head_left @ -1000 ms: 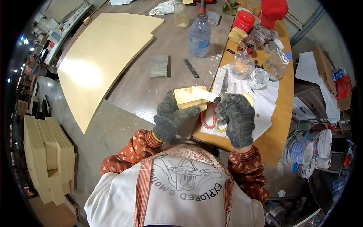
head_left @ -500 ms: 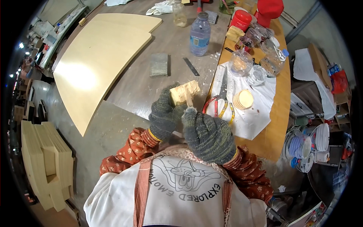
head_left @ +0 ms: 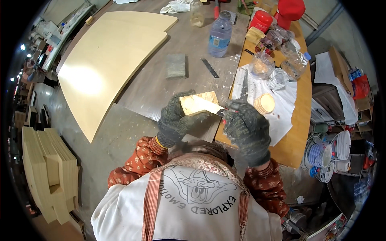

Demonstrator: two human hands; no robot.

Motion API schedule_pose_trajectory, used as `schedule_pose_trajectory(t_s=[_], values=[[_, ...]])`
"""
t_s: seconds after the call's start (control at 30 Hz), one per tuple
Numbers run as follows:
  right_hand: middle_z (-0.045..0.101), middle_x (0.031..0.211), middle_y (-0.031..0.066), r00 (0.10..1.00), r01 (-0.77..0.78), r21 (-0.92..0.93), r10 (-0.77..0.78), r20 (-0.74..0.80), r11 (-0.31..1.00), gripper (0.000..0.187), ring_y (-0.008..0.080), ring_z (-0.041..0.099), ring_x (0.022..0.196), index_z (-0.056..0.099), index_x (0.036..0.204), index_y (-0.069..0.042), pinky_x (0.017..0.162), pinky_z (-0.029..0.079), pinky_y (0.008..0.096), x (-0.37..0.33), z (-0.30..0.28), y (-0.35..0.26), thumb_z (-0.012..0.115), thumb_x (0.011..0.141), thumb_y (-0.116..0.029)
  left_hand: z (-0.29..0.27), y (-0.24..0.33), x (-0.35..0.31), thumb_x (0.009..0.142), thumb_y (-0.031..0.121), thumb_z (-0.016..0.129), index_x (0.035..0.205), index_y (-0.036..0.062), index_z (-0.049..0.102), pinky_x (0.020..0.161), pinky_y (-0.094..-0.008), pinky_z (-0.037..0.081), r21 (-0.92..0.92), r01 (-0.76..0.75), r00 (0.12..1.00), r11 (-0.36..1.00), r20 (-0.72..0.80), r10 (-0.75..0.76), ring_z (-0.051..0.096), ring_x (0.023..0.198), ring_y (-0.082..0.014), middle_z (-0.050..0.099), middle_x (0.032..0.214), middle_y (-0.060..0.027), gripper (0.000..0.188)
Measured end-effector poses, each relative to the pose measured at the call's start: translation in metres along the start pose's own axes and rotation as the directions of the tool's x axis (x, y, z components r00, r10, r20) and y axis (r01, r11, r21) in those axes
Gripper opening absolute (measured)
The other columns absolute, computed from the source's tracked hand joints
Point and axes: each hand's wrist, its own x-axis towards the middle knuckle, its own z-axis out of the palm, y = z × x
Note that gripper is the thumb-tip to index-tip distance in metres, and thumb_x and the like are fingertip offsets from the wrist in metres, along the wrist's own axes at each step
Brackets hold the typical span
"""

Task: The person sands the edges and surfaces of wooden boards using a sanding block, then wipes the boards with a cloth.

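Left glove [head_left: 173, 122] and right glove [head_left: 247, 130] — both mottled dark grey-green. Block [head_left: 208, 96] pale yellow. Sleeves [head_left: 136, 161] rust-red, cream flower print. Straps [head_left: 152, 203] red-and-white check; shirt [head_left: 120, 209] white with black line drawing. Big panel [head_left: 108, 52] cream — tabletop [head_left: 150, 74] grey-brown, bottle label [head_left: 219, 42] mostly blue.

A grey, scuffed concrete floor [head_left: 108, 136] spreads beneath a brown wood-grain tabletop [head_left: 148, 84]. Along the far left, a long, cluttered workbench [head_left: 64, 40] recedes into a dim area dotted with small white lamps [head_left: 22, 47]. To the right, a metal post [head_left: 325, 23] slants before a pale wall [head_left: 317, 10], with a drawer cabinet [head_left: 322, 113] below.
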Motion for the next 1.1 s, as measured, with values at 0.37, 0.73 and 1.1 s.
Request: schedule_pose_trajectory(t_s=[0.37,0.73,1.1], values=[[0.070,0.094,0.0079,0.930,0.359,-0.293,-0.314,0.190,0.886,0.022,0.0230,0.067,0.082,0.070,0.101,-0.006,0.072,0.056,0.0329,0.010,-0.013,0.047,0.069,0.079,-0.003,-0.017,0.002,-0.008,0.067,0.010,0.089,0.128,0.0034,0.053,0.092,-0.0337,0.054,-0.340,0.327,0.944,0.882,0.070,-0.322,0.062,0.110,-0.0180,0.064,0.120,-0.0091,0.070],[0.068,0.092,0.0119,0.982,0.185,-0.010,-0.185,0.046,0.983,0.025,0.0276,0.066,0.087,0.070,0.099,-0.003,0.078,0.055,0.0364,0.007,0.001,0.030,0.066,0.074,0.001,-0.027,0.001,-0.015,0.068,0.006,0.086,0.126,0.0015,0.053,0.089,-0.0330,0.055,-0.441,0.323,0.933,0.838,0.002,-0.359,0.064,0.105,-0.0185,0.066,0.116,-0.0111,0.067],[0.059,0.079,0.0120,0.877,0.450,-0.635,-0.446,0.181,0.628,0.042,0.0216,0.053,0.063,0.051,0.120,0.012,0.054,0.043,0.0385,-0.016,0.053,-0.013,0.061,0.090,-0.015,-0.016,0.011,-0.014,0.081,0.014,0.079,0.127,0.0004,0.052,0.088,-0.0316,0.054,0.043,0.208,0.962,0.977,-0.191,-0.196,0.064,0.106,-0.0181,0.066,0.115,-0.0108,0.055]])
